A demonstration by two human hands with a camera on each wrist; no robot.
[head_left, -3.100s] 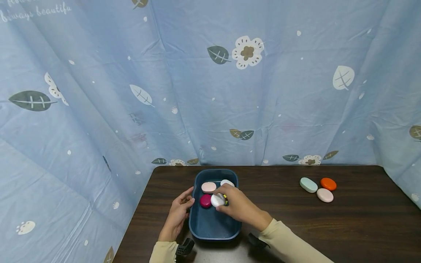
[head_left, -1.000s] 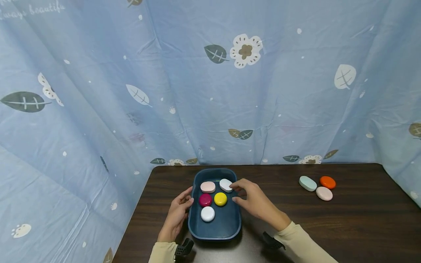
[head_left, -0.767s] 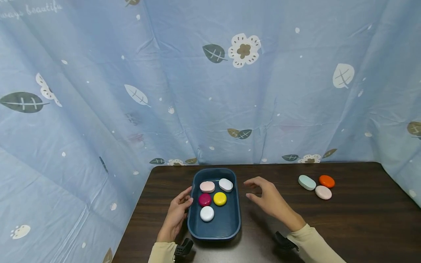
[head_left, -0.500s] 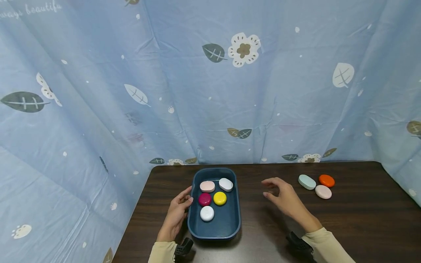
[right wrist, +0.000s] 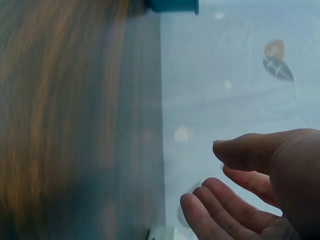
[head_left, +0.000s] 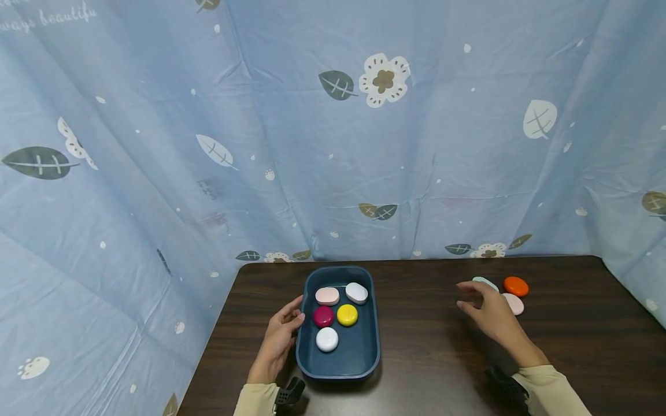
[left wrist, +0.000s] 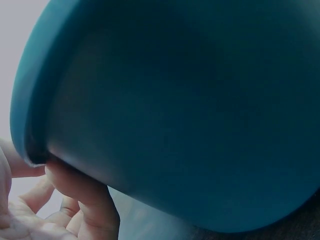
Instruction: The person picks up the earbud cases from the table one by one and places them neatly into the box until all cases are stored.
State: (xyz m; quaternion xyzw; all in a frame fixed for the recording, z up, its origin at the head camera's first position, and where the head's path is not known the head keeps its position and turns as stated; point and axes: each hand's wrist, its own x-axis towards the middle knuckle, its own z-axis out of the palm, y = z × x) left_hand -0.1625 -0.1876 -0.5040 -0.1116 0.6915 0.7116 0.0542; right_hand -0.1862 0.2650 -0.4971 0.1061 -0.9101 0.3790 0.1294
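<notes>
My left hand (head_left: 277,341) grips the left rim of a dark blue tray (head_left: 354,361), thumb on the edge; the left wrist view shows its fingers against the outer wall. Inside the tray lie smooth, rounded, pill-shaped pieces: pale pink (head_left: 327,296), white oval (head_left: 356,293), magenta (head_left: 324,316), yellow (head_left: 347,315) and round white (head_left: 327,340). My right hand (head_left: 494,315) hovers over the table at the right with nothing in its parted, gently bent fingers. It partly covers a mint piece (head_left: 486,281) and a light pink piece (head_left: 514,304); an orange piece (head_left: 516,286) lies just beyond.
The dark brown wooden table (head_left: 416,335) has its far edge against a light blue curtain (head_left: 442,144) printed with flowers and leaves. The curtain also hangs along the left side. Dark wrist cameras sit below both hands.
My right hand set the round white piece down in the tray's lower left, left the tray and moved right to the three loose pieces. My left hand stayed on the rim.
</notes>
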